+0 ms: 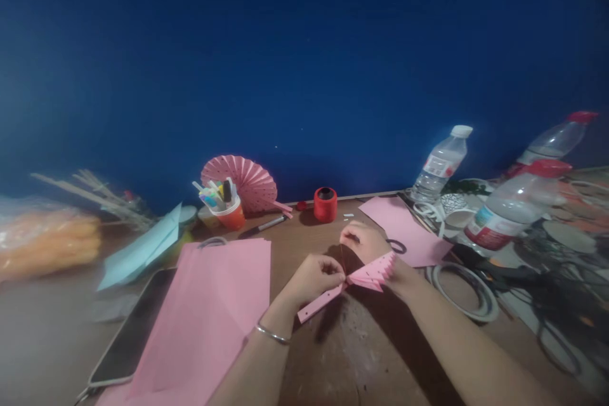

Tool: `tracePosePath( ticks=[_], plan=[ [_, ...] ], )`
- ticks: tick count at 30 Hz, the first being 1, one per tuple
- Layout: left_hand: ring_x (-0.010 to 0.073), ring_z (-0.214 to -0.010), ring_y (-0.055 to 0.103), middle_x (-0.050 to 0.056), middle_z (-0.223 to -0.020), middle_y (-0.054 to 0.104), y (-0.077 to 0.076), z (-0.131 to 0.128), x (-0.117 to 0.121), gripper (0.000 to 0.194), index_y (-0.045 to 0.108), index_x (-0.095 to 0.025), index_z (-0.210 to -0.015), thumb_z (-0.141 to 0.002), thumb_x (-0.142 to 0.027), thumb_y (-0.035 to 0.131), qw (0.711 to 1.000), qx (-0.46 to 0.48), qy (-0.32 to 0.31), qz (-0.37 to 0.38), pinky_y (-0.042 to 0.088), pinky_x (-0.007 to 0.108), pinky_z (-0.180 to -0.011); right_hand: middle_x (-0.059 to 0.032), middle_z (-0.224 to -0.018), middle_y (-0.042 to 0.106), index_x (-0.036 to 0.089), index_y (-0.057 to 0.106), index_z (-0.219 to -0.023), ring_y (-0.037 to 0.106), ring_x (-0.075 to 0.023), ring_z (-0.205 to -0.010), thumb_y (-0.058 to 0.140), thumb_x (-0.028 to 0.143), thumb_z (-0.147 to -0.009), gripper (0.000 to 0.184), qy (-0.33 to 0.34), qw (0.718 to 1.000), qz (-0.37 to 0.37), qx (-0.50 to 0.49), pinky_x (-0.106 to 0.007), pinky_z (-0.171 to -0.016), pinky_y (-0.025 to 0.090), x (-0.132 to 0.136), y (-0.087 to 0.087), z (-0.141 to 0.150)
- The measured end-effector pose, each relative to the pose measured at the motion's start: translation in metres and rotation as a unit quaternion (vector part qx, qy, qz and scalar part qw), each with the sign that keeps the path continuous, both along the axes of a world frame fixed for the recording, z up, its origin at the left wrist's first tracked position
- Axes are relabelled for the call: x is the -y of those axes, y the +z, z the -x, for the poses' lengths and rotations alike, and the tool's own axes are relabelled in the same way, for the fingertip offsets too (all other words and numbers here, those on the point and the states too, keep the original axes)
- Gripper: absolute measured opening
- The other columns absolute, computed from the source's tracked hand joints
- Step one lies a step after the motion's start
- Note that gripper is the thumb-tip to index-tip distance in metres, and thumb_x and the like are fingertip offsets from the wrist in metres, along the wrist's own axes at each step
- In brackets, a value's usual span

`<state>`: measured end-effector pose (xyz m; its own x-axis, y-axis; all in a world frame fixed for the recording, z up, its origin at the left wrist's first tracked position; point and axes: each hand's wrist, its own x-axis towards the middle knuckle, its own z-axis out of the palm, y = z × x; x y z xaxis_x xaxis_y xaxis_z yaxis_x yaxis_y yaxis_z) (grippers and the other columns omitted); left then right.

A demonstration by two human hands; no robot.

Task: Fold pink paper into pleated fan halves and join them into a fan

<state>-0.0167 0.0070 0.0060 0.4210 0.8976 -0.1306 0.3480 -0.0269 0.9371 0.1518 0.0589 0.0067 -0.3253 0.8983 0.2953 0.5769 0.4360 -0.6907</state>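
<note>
A pleated pink paper fan [373, 271] with small dark marks is held above the table, its folds partly spread on the right and pressed into a flat strip at the lower left. My left hand [316, 279] is closed and pinches it at the narrow part between these two ends. Just above, my right hand [364, 242] is closed too, its fingertips drawing a thin thread [343, 259] up from that narrow part. The fan's spread end lies in front of my right wrist. A red thread spool [325, 208] stands behind my hands.
Pink paper sheets [223, 304] overlap a phone [137, 330] at left. Behind stand an open pink fan [242, 181] and a cup of pens [231, 212]. At right are a pink sheet [404, 228], plastic bottles [440, 165] and a coiled cable [464, 292].
</note>
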Motion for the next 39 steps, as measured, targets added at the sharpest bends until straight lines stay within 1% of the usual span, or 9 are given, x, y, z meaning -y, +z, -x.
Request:
tracePosePath(
  ticks=[2, 6, 13, 21, 25, 29, 32, 35, 39],
  plan=[
    [0.0096, -0.056, 0.046, 0.0, -0.061, 0.057, -0.004, 0.0, 0.0, 0.016, 0.064, -0.011, -0.066, -0.063, -0.021, 0.053, 0.999, -0.03, -0.018, -0.006, 0.033, 0.019, -0.051, -0.0019, -0.075, 0.061, 0.019, 0.059, -0.067, 0.053, -0.0135, -0.068, 0.05, 0.02, -0.074, 0.011, 0.031, 0.998, -0.007, 0.053, -0.024, -0.064, 0.036, 0.001, 0.01, -0.007],
    [0.0096, -0.054, 0.045, -0.001, -0.058, 0.057, -0.006, -0.001, 0.0, 0.018, 0.065, -0.011, -0.065, -0.061, -0.022, 0.052, 0.997, -0.07, -0.022, -0.025, 0.031, 0.019, -0.048, 0.0011, -0.066, 0.061, 0.022, 0.059, -0.072, 0.052, -0.0127, -0.06, 0.048, 0.025, -0.076, 0.012, 0.04, 0.987, 0.062, 0.143, -0.022, -0.056, 0.034, 0.01, 0.034, -0.012],
    [0.013, -0.062, 0.054, 0.001, -0.063, 0.063, 0.001, -0.003, 0.0, 0.02, 0.067, -0.012, -0.066, -0.059, -0.016, 0.049, 0.997, -0.061, -0.034, -0.025, 0.037, 0.02, -0.056, -0.0004, -0.071, 0.062, 0.021, 0.059, -0.075, 0.053, -0.0127, -0.065, 0.045, 0.025, -0.078, 0.015, 0.044, 0.987, 0.035, 0.149, -0.022, -0.06, 0.034, 0.025, 0.065, -0.012],
    [0.0147, -0.065, 0.056, 0.003, -0.064, 0.064, -0.004, -0.002, -0.001, 0.02, 0.068, -0.012, -0.066, -0.059, -0.017, 0.05, 0.999, -0.051, -0.011, -0.012, 0.039, 0.02, -0.057, 0.0026, -0.056, 0.056, 0.02, 0.058, -0.071, 0.045, -0.0104, -0.049, 0.045, 0.03, -0.077, 0.017, -0.007, 0.985, 0.069, 0.156, -0.022, -0.047, 0.028, 0.028, 0.067, -0.024],
    [0.0139, -0.065, 0.055, 0.002, -0.065, 0.064, -0.005, -0.002, -0.001, 0.021, 0.067, -0.012, -0.068, -0.059, -0.017, 0.049, 0.999, -0.025, -0.021, 0.002, 0.038, 0.02, -0.056, 0.0013, -0.057, 0.057, 0.02, 0.06, -0.071, 0.045, -0.0105, -0.048, 0.044, 0.032, -0.077, 0.021, -0.015, 0.983, 0.069, 0.171, -0.023, -0.048, 0.027, 0.028, 0.068, -0.028],
    [0.0117, -0.059, 0.052, 0.001, -0.06, 0.061, -0.006, -0.002, 0.0, 0.021, 0.068, -0.012, -0.067, -0.059, -0.016, 0.049, 0.999, -0.047, -0.024, -0.005, 0.035, 0.018, -0.052, 0.0013, -0.058, 0.059, 0.021, 0.061, -0.072, 0.046, -0.011, -0.05, 0.045, 0.032, -0.076, 0.02, -0.025, 0.981, 0.057, 0.184, -0.023, -0.049, 0.027, 0.029, 0.069, -0.026],
    [0.0105, -0.055, 0.05, -0.001, -0.058, 0.059, -0.004, -0.003, 0.002, 0.021, 0.068, -0.013, -0.069, -0.057, -0.017, 0.051, 0.994, -0.074, -0.075, -0.005, 0.034, 0.017, -0.049, 0.0014, -0.06, 0.061, 0.022, 0.062, -0.07, 0.049, -0.0114, -0.053, 0.048, 0.032, -0.074, 0.018, -0.001, 0.979, 0.07, 0.192, -0.023, -0.049, 0.028, 0.029, 0.069, -0.024],
    [0.0092, -0.051, 0.047, -0.002, -0.055, 0.057, 0.001, -0.003, 0.007, 0.023, 0.068, -0.014, -0.072, -0.057, -0.018, 0.051, 0.984, -0.104, -0.147, 0.003, 0.033, 0.017, -0.047, 0.0017, -0.059, 0.061, 0.021, 0.062, -0.067, 0.05, -0.0114, -0.054, 0.049, 0.032, -0.073, 0.017, 0.047, 0.972, 0.122, 0.197, -0.022, -0.049, 0.029, 0.029, 0.069, -0.022],
    [0.0086, -0.052, 0.047, -0.003, -0.057, 0.058, 0.008, -0.006, 0.009, 0.021, 0.068, -0.014, -0.072, -0.058, -0.019, 0.053, 0.978, -0.123, -0.169, -0.004, 0.033, 0.017, -0.048, 0.0007, -0.062, 0.063, 0.021, 0.062, -0.068, 0.052, -0.0123, -0.056, 0.049, 0.032, -0.073, 0.018, 0.049, 0.966, 0.12, 0.225, -0.023, -0.05, 0.029, 0.032, 0.071, -0.018]
  ],
)
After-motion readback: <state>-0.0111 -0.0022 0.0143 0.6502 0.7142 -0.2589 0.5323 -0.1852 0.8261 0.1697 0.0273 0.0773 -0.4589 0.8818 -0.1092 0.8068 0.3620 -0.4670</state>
